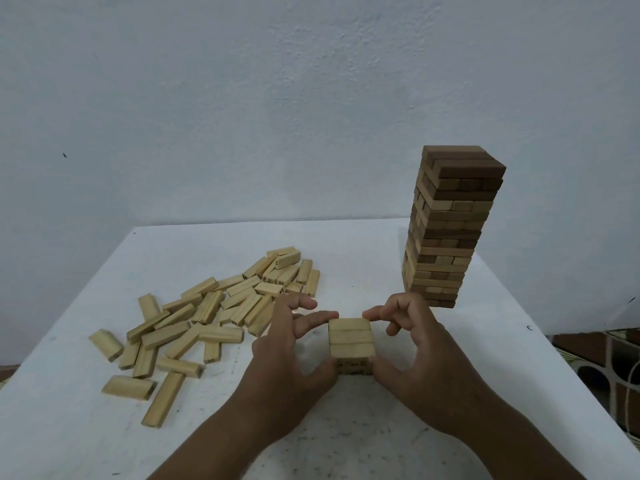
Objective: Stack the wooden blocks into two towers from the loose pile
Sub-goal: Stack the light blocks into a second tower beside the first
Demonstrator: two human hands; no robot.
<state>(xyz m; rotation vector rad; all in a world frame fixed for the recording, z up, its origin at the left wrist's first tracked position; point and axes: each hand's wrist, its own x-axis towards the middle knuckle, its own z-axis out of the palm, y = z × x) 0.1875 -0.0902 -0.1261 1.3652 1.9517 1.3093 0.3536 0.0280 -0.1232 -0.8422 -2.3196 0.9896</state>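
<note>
Hands close in on the short stack [351, 344] from both sides. The left hand [289, 344] grasps it with its thumb curled against the near left corner and a finger laid on the far left edge of the top layer; its grip is partly spread, the other fingers lifted. The right hand [417, 341] mirrors this, thumb curled at the near right corner, fingertip on the far right top edge, remaining fingers bent above. Both forearms rise from the bottom edge, angled inward. This stack, three blocks across its top layer, stands on the white surface [381, 438]. A tall tower [448, 226] stands beyond the right hand, well apart. The loose pile [207, 313] lies scattered to the left
</note>
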